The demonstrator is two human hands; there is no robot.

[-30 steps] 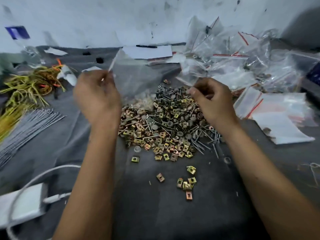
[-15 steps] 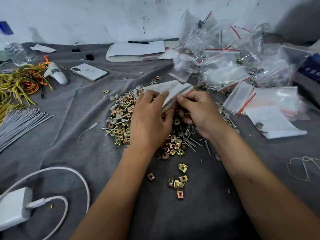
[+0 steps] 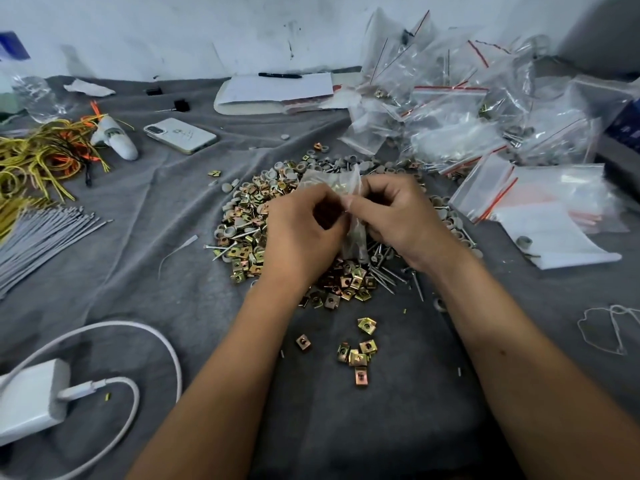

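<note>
Where hands met above hardware pile, left hand and right hand both pinched small clear bag (contents unclear through plastic), fingertips close together. Bag hung between them, just over brass clips, nails and grey caps. Loose clips lay nearer on cloth-covered desk. Phone far left, zip bags far right, charger near left.

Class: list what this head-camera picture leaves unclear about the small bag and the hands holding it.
Head view: small clear bag, contents blurred by creased plastic.
Head view: the bag's seal, open or closed, covered by the left hand and right hand.
Head view: hardware pile, its middle hidden under both hands.
</note>
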